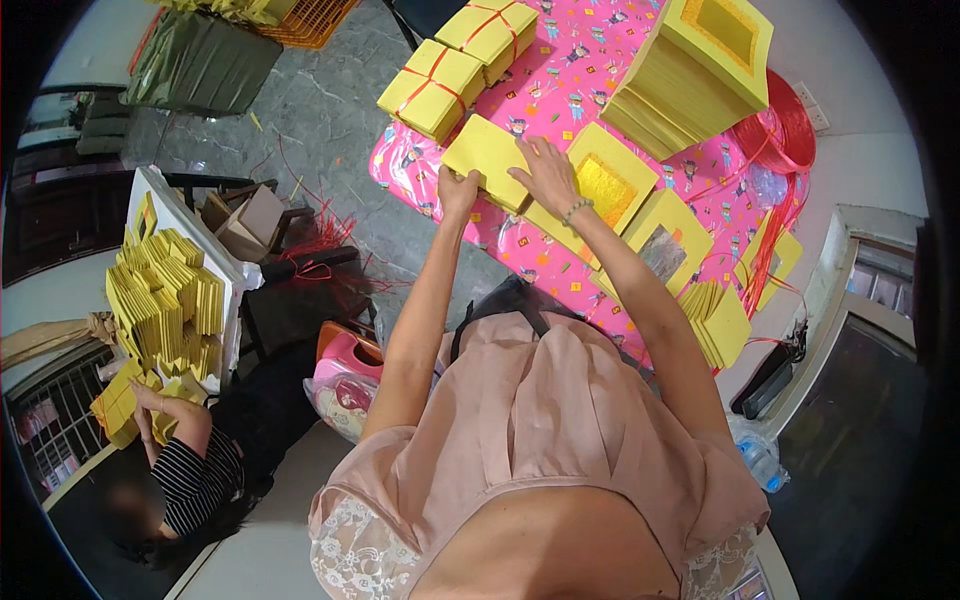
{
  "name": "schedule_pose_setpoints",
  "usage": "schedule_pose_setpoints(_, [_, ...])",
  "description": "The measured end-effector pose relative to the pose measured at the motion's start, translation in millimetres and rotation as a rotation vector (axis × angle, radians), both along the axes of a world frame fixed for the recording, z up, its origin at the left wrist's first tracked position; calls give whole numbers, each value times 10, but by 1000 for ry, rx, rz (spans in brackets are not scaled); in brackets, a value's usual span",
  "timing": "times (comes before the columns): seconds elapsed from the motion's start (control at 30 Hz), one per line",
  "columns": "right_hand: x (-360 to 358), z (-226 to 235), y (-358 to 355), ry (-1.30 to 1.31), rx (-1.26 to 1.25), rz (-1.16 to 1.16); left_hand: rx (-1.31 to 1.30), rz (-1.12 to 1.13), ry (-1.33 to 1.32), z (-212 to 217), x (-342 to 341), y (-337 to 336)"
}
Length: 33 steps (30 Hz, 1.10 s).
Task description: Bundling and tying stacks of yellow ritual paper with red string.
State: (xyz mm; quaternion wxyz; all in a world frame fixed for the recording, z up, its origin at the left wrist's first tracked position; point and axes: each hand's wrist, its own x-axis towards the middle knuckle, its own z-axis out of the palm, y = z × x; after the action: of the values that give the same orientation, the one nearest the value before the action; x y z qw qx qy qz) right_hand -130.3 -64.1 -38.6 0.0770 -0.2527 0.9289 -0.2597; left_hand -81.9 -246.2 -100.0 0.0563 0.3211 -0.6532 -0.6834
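Observation:
A block of stacked yellow paper (487, 155) lies near the left edge of the pink table. My left hand (458, 190) grips its near left corner, with the fingers curled in against its side. My right hand (548, 182) rests at its right side, fingers stretched out and apart, a beaded bracelet at the wrist. Right beside that hand is a yellow paper stack with a gold patch (606, 188). Nearer me sits another yellow stack with a silver-grey patch (662, 250). Beyond the block are bundles tied with red string (436, 88).
A tall pile of yellow paper (690, 85) stands at the far right, with a red string spool (785, 130) beside it. Loose yellow sheets (718, 322) lie by the table's near right. At left, a co-worker (205, 460) handles yellow paper at a white table (232, 300).

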Motion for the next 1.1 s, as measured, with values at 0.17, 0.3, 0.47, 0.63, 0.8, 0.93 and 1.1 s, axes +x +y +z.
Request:
schedule_pose_setpoints(0.17, [-81,-102,-109,-90,194,29,1,-16,-76,-89,92,-18])
schedule_pose_setpoints(0.3, [-173,-79,-43,-210,218,16,-95,293,-84,195,211,331])
schedule_pose_setpoints(0.47, [-244,-118,-66,-264,170,45,441,90,-254,-53,259,165])
schedule_pose_setpoints(0.63, [-295,-190,-19,-327,105,51,606,139,-315,-9,78,255])
schedule_pose_setpoints(0.8, [-257,-107,-103,-349,56,50,793,153,-147,-36,109,166])
schedule_pose_setpoints(0.93, [-282,207,-151,-551,-12,41,865,109,-66,112,206,40])
schedule_pose_setpoints(1.1, [-334,311,-24,-792,-383,-17,890,66,-97,709,315,-34])
